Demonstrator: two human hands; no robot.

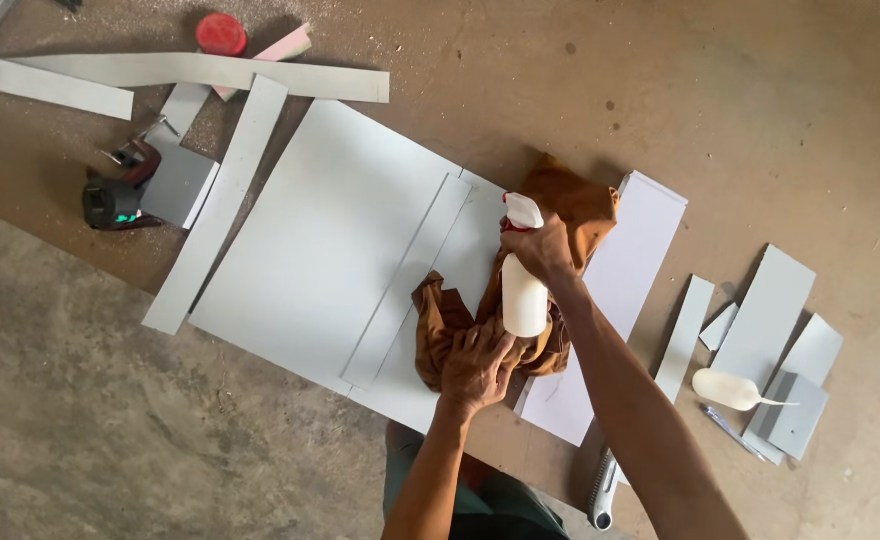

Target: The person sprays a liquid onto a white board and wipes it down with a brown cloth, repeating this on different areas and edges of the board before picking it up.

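Brown rag (460,320) lying bunched on the big grey panel (320,240), near its right end. Left hand (475,365) pressing down on the rag, fingers spread, not clenched. Right hand (540,250) gripping a white spray bottle (522,290) by the neck, holding it upright just above the rag. Grey strip (410,280) resting diagonally across the panel, just beside the rag. White squeeze bottle (730,388) lying well apart to the right, among grey offcuts (780,320).
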